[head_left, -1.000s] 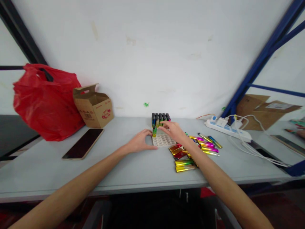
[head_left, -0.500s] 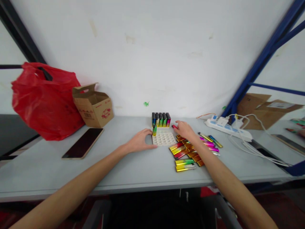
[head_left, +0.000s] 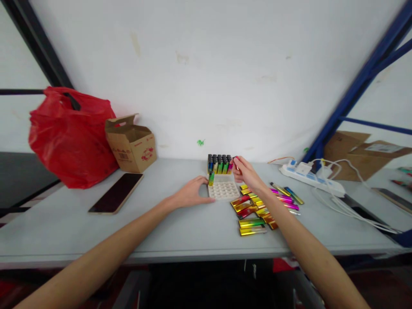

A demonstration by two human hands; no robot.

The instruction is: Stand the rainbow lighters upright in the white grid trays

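Note:
A white tray (head_left: 225,191) with rows of round holes lies in the middle of the table. One green and yellow lighter (head_left: 211,178) stands upright at its far left corner. My left hand (head_left: 192,193) grips the tray's left end, thumb at the near corner and fingers beside the standing lighter. Pinched in my right hand (head_left: 245,174) is a red lighter (head_left: 236,161), raised above the tray's far right side and mostly covered by the fingers. Behind the tray, a block of upright lighters (head_left: 219,165) with black tops stands in rows.
Loose metallic lighters (head_left: 251,210) lie in a pile under my right forearm. A white power strip (head_left: 312,178) with cables sits at the right. To the left are a phone (head_left: 116,193), an open cardboard box (head_left: 131,143) and a red plastic bag (head_left: 72,135).
My right hand has lifted the red lighter and turned it more upright, bringing it closer to the block of lighters. My left hand stays at the tray. The view has shifted slightly.

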